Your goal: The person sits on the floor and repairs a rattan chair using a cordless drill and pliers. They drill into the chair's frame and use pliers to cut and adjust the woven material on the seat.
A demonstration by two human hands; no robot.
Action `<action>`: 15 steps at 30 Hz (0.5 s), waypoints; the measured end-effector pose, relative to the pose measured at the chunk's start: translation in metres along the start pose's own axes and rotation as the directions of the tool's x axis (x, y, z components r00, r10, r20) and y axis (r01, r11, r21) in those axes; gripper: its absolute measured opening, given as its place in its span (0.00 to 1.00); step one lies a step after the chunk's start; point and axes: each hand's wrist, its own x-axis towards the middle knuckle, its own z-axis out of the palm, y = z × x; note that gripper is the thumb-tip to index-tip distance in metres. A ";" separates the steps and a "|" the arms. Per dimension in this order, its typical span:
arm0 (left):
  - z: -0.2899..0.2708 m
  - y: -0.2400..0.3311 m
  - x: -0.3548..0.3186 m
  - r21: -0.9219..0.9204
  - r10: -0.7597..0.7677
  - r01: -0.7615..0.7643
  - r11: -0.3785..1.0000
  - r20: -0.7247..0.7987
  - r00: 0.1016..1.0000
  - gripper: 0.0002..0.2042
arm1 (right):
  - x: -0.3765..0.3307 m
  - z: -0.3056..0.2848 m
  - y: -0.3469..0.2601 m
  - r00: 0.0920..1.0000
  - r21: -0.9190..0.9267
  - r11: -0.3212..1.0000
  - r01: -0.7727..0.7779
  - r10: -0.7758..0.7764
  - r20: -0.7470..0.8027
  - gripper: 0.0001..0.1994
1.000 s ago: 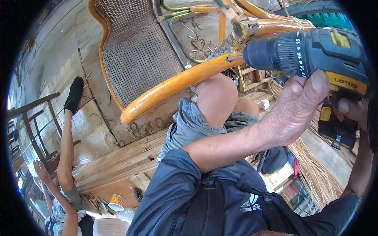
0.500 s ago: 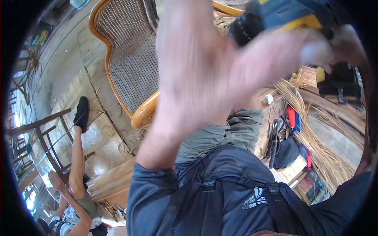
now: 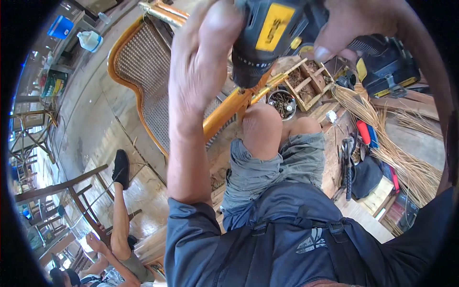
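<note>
A black-and-yellow cordless drill [image 3: 272, 33] points downward at the top, its chuck end over a varnished wooden rail [image 3: 222, 115] of the chair. My right hand [image 3: 356, 26] is closed round the drill's handle. Just left of the drill's front end, my left hand [image 3: 198, 67] is closed, with its thumb side close against the drill body. Its fingertips run out at the top edge and what they grip is hidden. The rail belongs to a cane-panelled chair [image 3: 150, 76] with a curved wooden frame. Any bit or screw below the chuck cannot be made out.
Below the drill stand a round tin of screws [image 3: 282, 103] and a divided wooden box [image 3: 311, 86]. Cane strands [image 3: 368, 124] and hand tools [image 3: 349, 158] lie to my right. Another person's leg [image 3: 120, 215] stretches across the lower left, beside a dark wooden frame [image 3: 62, 191].
The drill has come leftward and down over the chair rail, with my right hand on it. My left hand, spread and blurred before, has drawn up beside the drill and closed. The view has shifted.
</note>
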 end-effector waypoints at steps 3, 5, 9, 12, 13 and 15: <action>0.040 0.023 -0.041 0.025 -0.143 0.155 0.988 -0.256 0.956 0.30 | -0.001 0.009 0.005 0.994 0.032 0.999 -0.013 0.017 -0.104 0.22; 0.059 0.016 -0.053 0.119 0.041 -0.004 0.993 -0.307 0.951 0.31 | -0.001 0.012 0.004 0.981 0.043 0.999 0.022 -0.013 -0.192 0.23; 0.062 0.025 -0.047 -0.064 -0.089 0.072 0.995 -0.302 0.949 0.32 | 0.001 0.016 0.010 0.957 0.068 0.997 0.042 -0.021 -0.291 0.24; 0.056 0.027 -0.044 -0.238 -0.241 0.185 0.954 -0.234 0.942 0.34 | -0.003 0.018 0.005 0.946 0.083 0.996 0.037 -0.008 -0.325 0.20; 0.054 0.029 -0.043 -0.124 -0.172 0.144 0.982 -0.251 0.952 0.35 | -0.003 0.018 0.003 0.944 0.090 0.995 0.036 -0.004 -0.329 0.18; 0.051 0.032 -0.040 0.111 -0.027 0.058 0.992 -0.263 0.964 0.36 | -0.002 0.020 0.002 0.942 0.140 0.989 0.053 -0.003 -0.337 0.18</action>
